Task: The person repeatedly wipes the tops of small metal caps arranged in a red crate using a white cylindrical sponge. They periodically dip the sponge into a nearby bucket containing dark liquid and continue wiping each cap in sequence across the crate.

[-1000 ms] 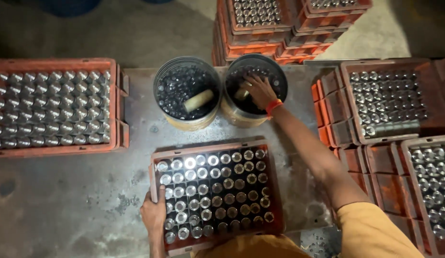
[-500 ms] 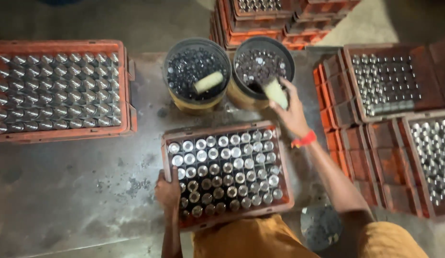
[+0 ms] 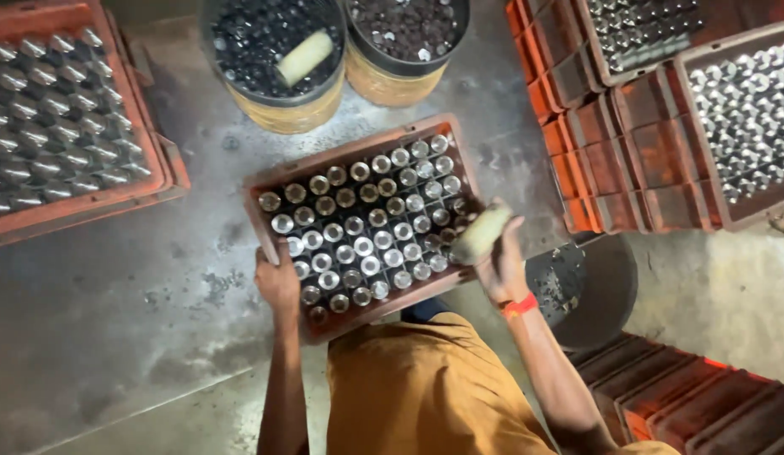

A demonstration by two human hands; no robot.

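Right hand (image 3: 503, 268) carried cylinder (image 3: 481, 233) from bucket (image 3: 400, 72), gripping, tilted up-right; left (image 3: 278, 282) clasps crate (image 3: 261, 227).

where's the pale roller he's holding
In the head view, the pale roller is in the right hand, over the right edge of the middle crate.

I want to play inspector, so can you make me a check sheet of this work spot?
Surface: grey metal table, stained and scuffed.
Job's things: red crate of shiny metal cylinders; pale cylindrical tool.
Clutter: two round tubs of dark small parts, another pale tool lying in the left one.
Grippers: left hand grips the crate's near-left edge; right hand, with an orange wristband, holds the tool at the crate's right edge.
Cables: nothing seen.
Surroundings: more filled red crates left and right, stacked crates, round dark object.
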